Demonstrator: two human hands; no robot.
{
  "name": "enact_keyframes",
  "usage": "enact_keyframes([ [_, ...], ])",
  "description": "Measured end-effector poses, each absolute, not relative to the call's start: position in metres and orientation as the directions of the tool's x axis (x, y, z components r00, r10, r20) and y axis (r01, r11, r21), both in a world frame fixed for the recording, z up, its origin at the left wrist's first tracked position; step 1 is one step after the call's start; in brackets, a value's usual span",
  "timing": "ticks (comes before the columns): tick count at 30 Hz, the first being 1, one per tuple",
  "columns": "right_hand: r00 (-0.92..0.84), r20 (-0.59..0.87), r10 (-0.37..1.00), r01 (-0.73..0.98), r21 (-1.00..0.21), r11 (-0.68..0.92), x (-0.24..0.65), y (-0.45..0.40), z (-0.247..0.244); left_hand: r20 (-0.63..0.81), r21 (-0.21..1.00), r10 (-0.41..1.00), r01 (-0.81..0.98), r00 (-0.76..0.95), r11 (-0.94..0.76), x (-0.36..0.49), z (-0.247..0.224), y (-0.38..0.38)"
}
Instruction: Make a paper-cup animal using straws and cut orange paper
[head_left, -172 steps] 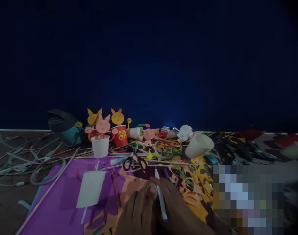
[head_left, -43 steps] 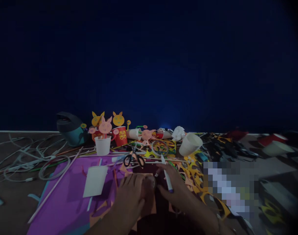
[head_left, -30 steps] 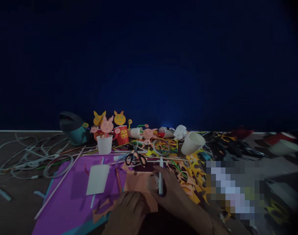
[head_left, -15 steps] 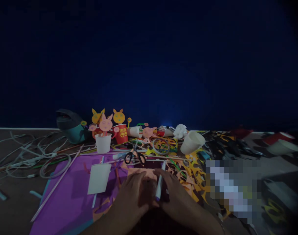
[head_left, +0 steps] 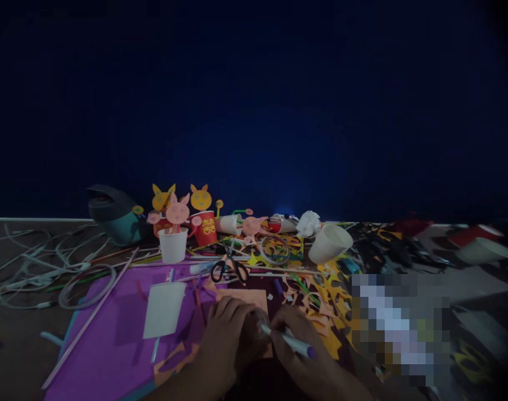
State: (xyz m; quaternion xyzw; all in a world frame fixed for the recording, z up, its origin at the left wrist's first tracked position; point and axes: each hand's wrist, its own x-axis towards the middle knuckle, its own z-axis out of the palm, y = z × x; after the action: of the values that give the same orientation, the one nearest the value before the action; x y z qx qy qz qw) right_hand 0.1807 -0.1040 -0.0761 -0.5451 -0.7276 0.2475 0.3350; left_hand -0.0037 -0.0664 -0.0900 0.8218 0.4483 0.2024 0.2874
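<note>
My right hand [head_left: 297, 337] grips a white marker [head_left: 293, 342] with a purple end. The marker's tip points left, towards my left hand [head_left: 231, 337]. The left fingers curl together over a sheet of peach paper [head_left: 260, 298], around a dim roundish thing that shadow keeps me from making out. Just beyond the hands lie black-handled scissors [head_left: 229, 270], handles towards me. A small purple piece [head_left: 278, 287], perhaps a marker cap, lies past the right hand. To the left, a white paper cup [head_left: 164, 309] lies on its side on purple card [head_left: 103, 334], with a straw by it.
Paper cups bearing orange and pink cat-like faces, one a red cup [head_left: 203, 228], stand at the back left. A teal bin-like container [head_left: 120, 223] and tangled white cables [head_left: 37, 267] lie further left. Yellow paper scraps [head_left: 331, 306] and a tipped cup [head_left: 329, 244] lie right.
The marker has swung from nearly upright to pointing left, its purple end now at lower right. My left hand has closed and moved inward, and my right fingers have closed around the marker.
</note>
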Motion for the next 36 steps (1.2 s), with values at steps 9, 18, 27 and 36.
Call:
enact_keyframes([
  [9,-0.307,0.294,0.905,0.652,-0.628,0.425,0.175,-0.101,-0.092,0.073,0.686,0.859,0.599,0.507,-0.412,-0.005,-0.089,-0.063],
  [18,-0.355,0.253,0.900,0.622,-0.655,0.429,0.172,-0.101,-0.095,0.058,0.689,0.860,0.603,0.506,-0.401,-0.006,-0.095,-0.063],
  [27,-0.334,-0.113,0.936,0.436,-0.899,0.047,0.179,-0.076,-0.079,0.085,0.615,0.868,0.660,0.489,-0.432,-0.004,-0.097,-0.064],
  [36,-0.436,-0.276,0.856,0.643,-0.761,0.083,0.172,-0.036,-0.050,0.090,0.610,0.873,0.667,0.479,-0.429,-0.004,-0.093,-0.063],
])
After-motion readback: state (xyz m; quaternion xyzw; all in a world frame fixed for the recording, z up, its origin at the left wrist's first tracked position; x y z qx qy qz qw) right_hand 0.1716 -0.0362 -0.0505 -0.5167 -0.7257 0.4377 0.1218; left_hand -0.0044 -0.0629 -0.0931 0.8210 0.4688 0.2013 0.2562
